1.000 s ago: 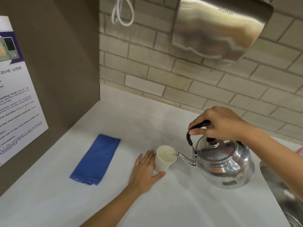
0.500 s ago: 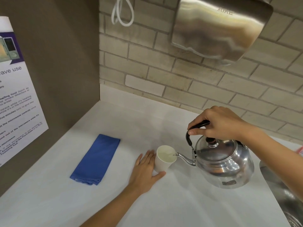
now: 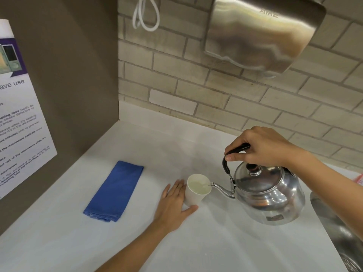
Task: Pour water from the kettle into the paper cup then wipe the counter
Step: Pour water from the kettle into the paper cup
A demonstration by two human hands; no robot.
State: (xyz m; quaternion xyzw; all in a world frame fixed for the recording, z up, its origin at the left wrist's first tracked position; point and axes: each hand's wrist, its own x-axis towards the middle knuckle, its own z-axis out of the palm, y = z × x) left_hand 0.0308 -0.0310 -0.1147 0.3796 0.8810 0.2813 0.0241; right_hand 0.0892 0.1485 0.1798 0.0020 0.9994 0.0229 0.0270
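A shiny steel kettle (image 3: 269, 195) hangs tilted above the white counter (image 3: 216, 242), its spout tip over the rim of a white paper cup (image 3: 196, 191) that has liquid in it. My right hand (image 3: 261, 148) grips the kettle's black handle from above. My left hand (image 3: 174, 205) lies flat on the counter, fingers and thumb cradling the cup's base from the left and front. A folded blue cloth (image 3: 115, 191) lies on the counter to the left of the cup, untouched.
A brown side panel with a microwave notice (image 3: 17, 122) closes off the left. A brick wall runs behind, with a steel hand dryer (image 3: 263, 34) mounted above the kettle and a white cord loop (image 3: 145, 14). A steel sink (image 3: 341, 238) sits at the right edge.
Almost nothing has moved: the kettle stays tipped with its spout at the cup, shifted very slightly. Both hands keep their grips.
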